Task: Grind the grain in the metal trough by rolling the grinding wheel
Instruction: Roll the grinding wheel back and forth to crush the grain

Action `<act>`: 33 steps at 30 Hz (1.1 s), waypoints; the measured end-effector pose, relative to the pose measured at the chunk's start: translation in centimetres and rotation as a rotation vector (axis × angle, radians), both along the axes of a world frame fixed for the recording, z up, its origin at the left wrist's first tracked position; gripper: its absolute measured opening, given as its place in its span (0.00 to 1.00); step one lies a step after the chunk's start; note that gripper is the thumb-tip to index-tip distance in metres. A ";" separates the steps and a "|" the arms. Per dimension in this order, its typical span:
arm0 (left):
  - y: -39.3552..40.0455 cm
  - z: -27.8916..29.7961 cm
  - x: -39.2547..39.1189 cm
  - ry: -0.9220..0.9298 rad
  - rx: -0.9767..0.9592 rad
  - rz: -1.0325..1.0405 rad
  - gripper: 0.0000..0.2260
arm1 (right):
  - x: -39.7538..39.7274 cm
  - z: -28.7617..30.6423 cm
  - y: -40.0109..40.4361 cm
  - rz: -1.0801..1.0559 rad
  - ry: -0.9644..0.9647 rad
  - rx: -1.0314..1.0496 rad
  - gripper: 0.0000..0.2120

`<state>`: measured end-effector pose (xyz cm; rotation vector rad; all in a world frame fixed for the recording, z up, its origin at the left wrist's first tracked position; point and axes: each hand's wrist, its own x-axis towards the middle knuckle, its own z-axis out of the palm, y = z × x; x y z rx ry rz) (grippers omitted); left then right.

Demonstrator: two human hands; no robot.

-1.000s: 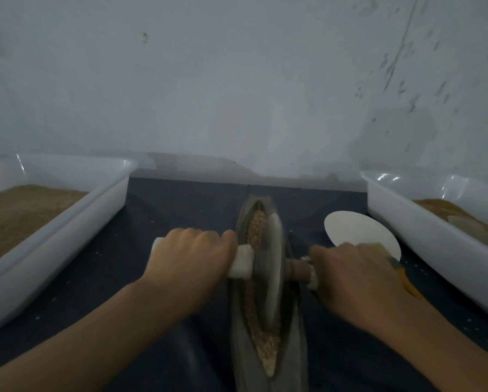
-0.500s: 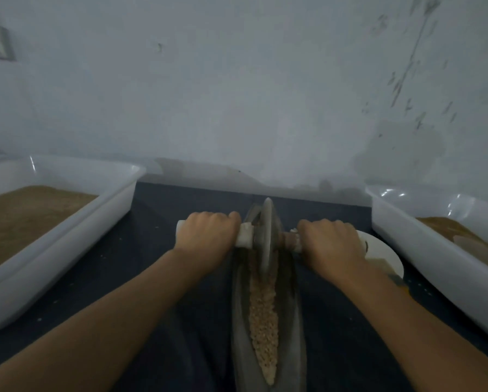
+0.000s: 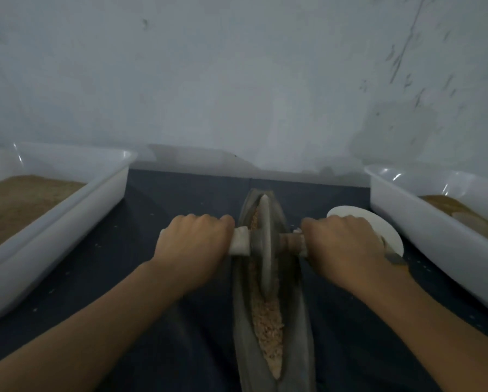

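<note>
Our left hand and right hand each clench an axle end; the wheel stands upright in the trough, on the grain. We press evenly, keeping the wheel centred.

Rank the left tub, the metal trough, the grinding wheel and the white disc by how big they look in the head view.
1. Left tub, cut off by the frame edge.
2. Metal trough, nearer the camera, so unsure against the tub.
3. Grinding wheel.
4. White disc, partly hidden by the right hand.
</note>
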<state>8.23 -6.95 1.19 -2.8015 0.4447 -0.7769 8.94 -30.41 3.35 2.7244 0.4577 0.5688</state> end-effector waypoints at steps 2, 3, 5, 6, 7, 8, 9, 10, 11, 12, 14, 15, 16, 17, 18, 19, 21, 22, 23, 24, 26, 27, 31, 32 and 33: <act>-0.3 0.1 2.4 -0.020 -0.022 0.021 0.15 | 2.4 0.2 0.4 -0.019 -0.034 0.003 0.10; -0.4 0.2 3.2 -0.023 -0.027 0.034 0.14 | 3.2 0.4 0.6 -0.022 -0.042 0.009 0.07; -0.7 0.6 3.9 0.001 -0.034 0.040 0.12 | 3.9 0.7 0.7 -0.029 -0.014 -0.002 0.06; -0.7 0.8 3.7 0.018 -0.034 0.037 0.12 | 3.6 0.9 0.7 -0.020 0.007 -0.007 0.05; -0.7 0.9 3.1 0.035 -0.030 0.032 0.12 | 3.0 1.0 0.5 -0.001 0.031 -0.002 0.05; -0.6 1.1 2.2 0.051 -0.024 0.023 0.13 | 2.0 0.9 0.3 0.018 0.061 0.009 0.07; -0.5 1.2 1.1 0.056 -0.013 0.005 0.14 | 0.8 0.6 -0.2 0.034 0.091 0.026 0.08; -0.4 1.2 -0.1 0.055 0.005 -0.022 0.16 | -0.5 0.3 -0.7 0.048 0.116 0.046 0.11; -0.3 1.1 -1.5 0.037 0.024 -0.067 0.20 | -1.9 0.0 -1.2 0.062 0.132 0.065 0.13; -0.1 1.0 -2.9 0.012 0.057 -0.113 0.24 | -3.2 -0.3 -1.6 0.083 0.133 0.085 0.16; 0.1 1.3 -5.0 -0.001 0.074 -0.155 0.30 | -5.0 -0.9 -2.3 0.109 0.103 0.100 0.17; 0.1 1.4 -5.3 0.020 0.072 -0.141 0.30 | -5.1 -1.1 -2.4 0.107 0.086 0.091 0.18; 0.1 1.2 -5.0 0.035 0.083 -0.114 0.28 | -4.8 -1.1 -2.2 0.084 0.086 0.075 0.18; 0.0 0.9 -4.3 0.030 0.087 -0.092 0.25 | -4.2 -1.1 -1.9 0.048 0.096 0.067 0.18; -0.2 0.8 -3.3 0.000 0.071 -0.077 0.22 | -3.2 -0.9 -1.5 0.021 0.095 0.070 0.16; -0.4 0.8 -2.1 -0.022 0.053 -0.050 0.20 | -1.9 -0.8 -1.2 0.010 0.077 0.073 0.15; -0.8 0.8 0.6 -0.033 0.026 0.006 0.16 | 0.9 -0.8 -0.6 0.000 0.038 0.074 0.13; -0.9 0.9 1.8 -0.038 0.022 0.023 0.14 | 2.2 -0.7 -0.3 -0.014 0.027 0.077 0.12; -1.2 1.1 2.9 -0.042 0.029 0.038 0.14 | 3.3 -0.6 -0.1 -0.033 0.026 0.086 0.11; -1.3 1.2 3.7 -0.037 0.038 0.049 0.13 | 4.1 -0.5 0.0 -0.050 0.034 0.095 0.11; -1.4 1.6 4.2 -0.008 0.046 0.042 0.11 | 4.5 -0.3 0.1 -0.050 0.044 0.088 0.11; -1.3 1.8 3.8 0.008 0.049 0.032 0.10 | 4.0 -0.2 0.0 -0.029 0.041 0.078 0.11; -0.8 1.7 -0.2 0.081 0.051 -0.038 0.15 | -0.7 -0.5 -1.2 0.034 0.141 0.092 0.15; -0.6 1.5 -1.5 0.060 0.056 -0.076 0.19 | -2.2 -0.6 -1.5 0.045 0.165 0.096 0.15; -0.5 1.4 -2.7 0.031 0.071 -0.111 0.22 | -3.5 -0.6 -1.8 0.050 0.177 0.088 0.15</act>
